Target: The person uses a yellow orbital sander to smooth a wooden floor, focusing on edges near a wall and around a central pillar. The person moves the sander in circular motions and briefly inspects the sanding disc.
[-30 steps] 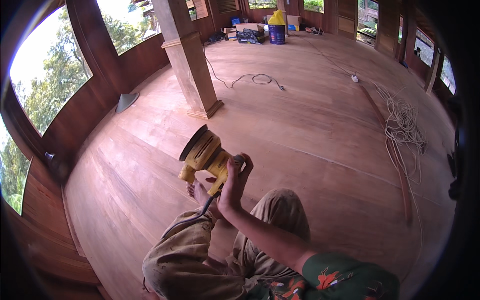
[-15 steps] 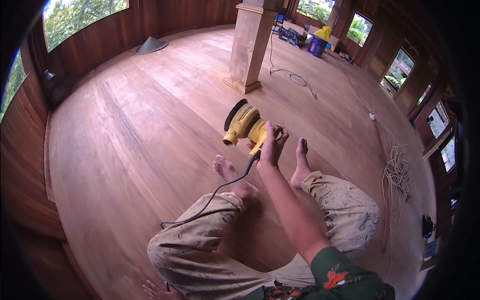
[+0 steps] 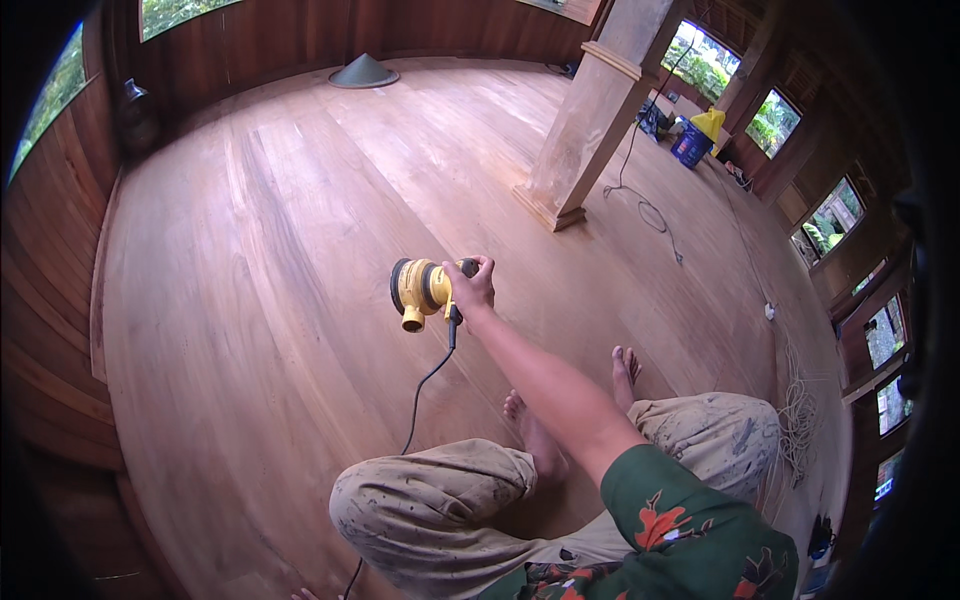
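Observation:
My right hand (image 3: 474, 290) is closed around the head of a yellow and black random orbital sander (image 3: 418, 286), held up off the floor in front of me. The sander lies on its side in the air, with its round black pad facing left and its dust port pointing down. From its grip end a dark power cord (image 3: 418, 395) hangs down and passes behind my left knee. Only the fingertips of my left hand (image 3: 302, 595) show at the bottom edge, spread near the floor; the rest is out of frame.
Beneath me stretches a plank floor (image 3: 250, 400). A wooden post (image 3: 585, 140) stands ahead to the right. Far back are a cone-shaped hat (image 3: 363, 72) and a blue bucket (image 3: 690, 146) with a yellow cloth. Coiled cord (image 3: 797, 415) lies at right.
My right hand has carried the sander left and lower, turning its pad from up-left to left. The view has swung left, and my left hand has mostly slipped out of frame.

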Demonstrator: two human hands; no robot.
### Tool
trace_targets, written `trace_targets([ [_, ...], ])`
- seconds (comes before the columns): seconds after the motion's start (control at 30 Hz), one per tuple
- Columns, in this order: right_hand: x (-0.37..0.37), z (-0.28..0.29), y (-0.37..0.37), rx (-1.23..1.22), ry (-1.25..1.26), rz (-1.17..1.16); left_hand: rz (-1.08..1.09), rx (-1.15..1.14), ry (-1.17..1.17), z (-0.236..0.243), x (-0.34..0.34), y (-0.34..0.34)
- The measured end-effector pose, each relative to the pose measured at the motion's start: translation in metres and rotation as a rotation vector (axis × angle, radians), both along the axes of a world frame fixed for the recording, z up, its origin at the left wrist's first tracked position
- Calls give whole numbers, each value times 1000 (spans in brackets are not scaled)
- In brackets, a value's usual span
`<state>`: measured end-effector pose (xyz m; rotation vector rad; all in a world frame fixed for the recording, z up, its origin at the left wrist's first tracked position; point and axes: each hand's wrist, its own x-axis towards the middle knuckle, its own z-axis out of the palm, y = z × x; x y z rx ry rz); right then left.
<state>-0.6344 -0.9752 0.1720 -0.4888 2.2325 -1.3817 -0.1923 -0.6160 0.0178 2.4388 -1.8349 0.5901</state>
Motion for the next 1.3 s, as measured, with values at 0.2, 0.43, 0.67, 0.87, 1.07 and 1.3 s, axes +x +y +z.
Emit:
trace_targets([
  [0.2, -34, 11, -23, 107, 397, 172, -23, -13, 79, 9, -57, -19],
  [0.43, -49, -20, -9, 111, 634, 705, -9, -57, 54, 1, -97, -20],
  [0.67, -79, -15, 29, 59, 614, 706, -8, -89, 19, -16, -102, -5],
  [0.87, -97, 70, 34, -169, 696, 461, -8, -133, 48, -20, -113, -8],
  [1.07, -123, 156, 30, -572, 614, 317, -66, -124, 105, -15, -140, -16],
  [1.3, -124, 173, 59, -753, 518, 507, -200, -69, 321, 18, -207, -41],
])
